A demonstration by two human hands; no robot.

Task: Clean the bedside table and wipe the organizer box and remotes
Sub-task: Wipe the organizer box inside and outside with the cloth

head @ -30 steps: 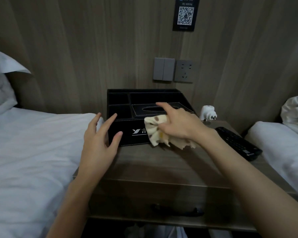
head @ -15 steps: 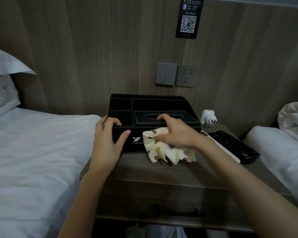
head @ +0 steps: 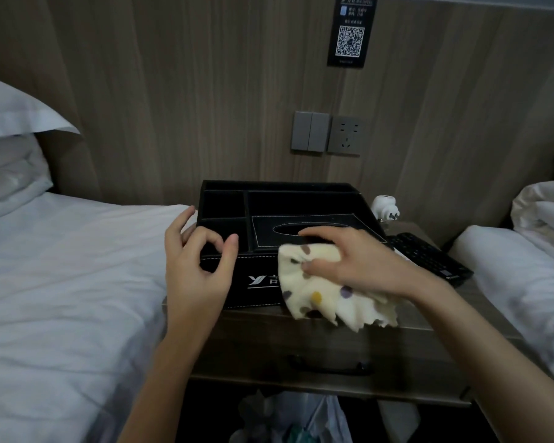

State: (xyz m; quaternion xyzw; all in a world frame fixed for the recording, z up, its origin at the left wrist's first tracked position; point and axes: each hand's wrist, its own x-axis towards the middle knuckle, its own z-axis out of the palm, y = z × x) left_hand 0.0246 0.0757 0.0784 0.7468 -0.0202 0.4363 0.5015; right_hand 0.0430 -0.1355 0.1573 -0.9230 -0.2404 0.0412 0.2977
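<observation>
The black organizer box [head: 301, 199] stands on the wooden bedside table [head: 263, 327], near its front edge. My left hand [head: 195, 270] is at the box's front-left corner, fingers curled over the front wall into a small compartment. My right hand [head: 359, 263] pinches a cream polka-dot cloth [head: 327, 302] and presses it on the box's front top edge, beside the tissue slot. The cloth hangs over the front face and hides part of the logo. A black remote [head: 429, 257] lies on the table right of the box.
A white plug adapter [head: 385, 210] sits behind the remote. White beds flank the table on the left [head: 61, 266] and right [head: 518, 276]. A drawer handle [head: 330, 367] is on the table front, with a plastic bag [head: 301, 417] below. A switch and socket [head: 327, 132] are on the wall.
My left hand went from open beside the box to curled over its front-left corner. The box now sits nearer the table's front edge. My right hand kept the cloth on the box.
</observation>
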